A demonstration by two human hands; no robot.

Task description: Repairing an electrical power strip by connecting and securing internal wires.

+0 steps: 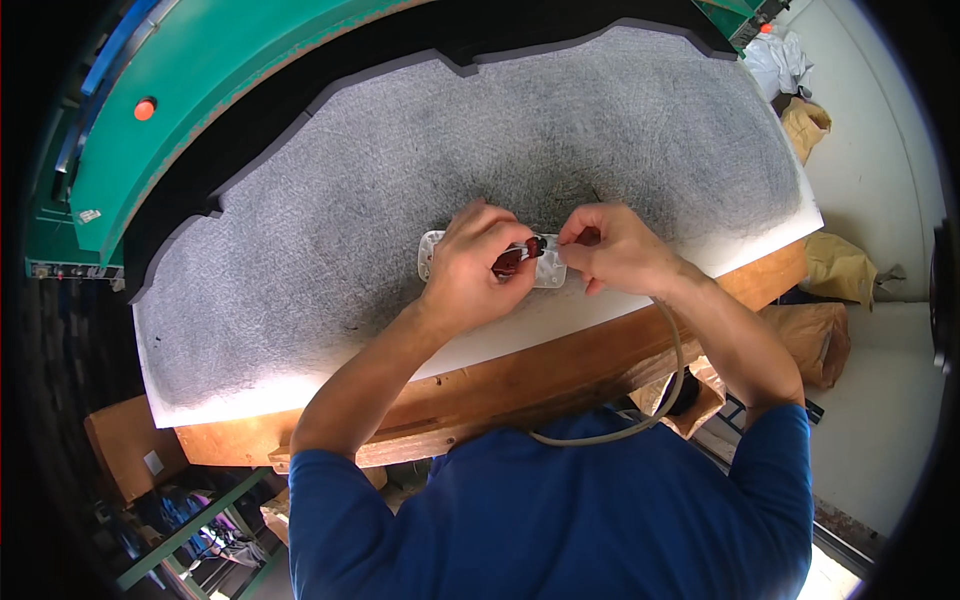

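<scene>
My left hand (470, 262) is curled around a small dark red thing (508, 263) with whitish parts and a black tip; its kind cannot be made out. Close by on the right, my right hand (622, 252) has thumb and fingertips pinched together at the black tip. Whatever they grip is too small to name. Under both hands lies a whitish oblong plate (551, 271) with rounded ends and small holes, its middle hidden by my left hand. It rests on the worktable's grey, scuffed sheet (370, 190).
A black panel with a stepped edge (300, 100) runs along the table's far side. Behind it curves a green machine (110, 190) with a red button (145, 108). Brown paper bags (812, 342) stand at the right. A pale cable (678, 385) loops beside my right forearm.
</scene>
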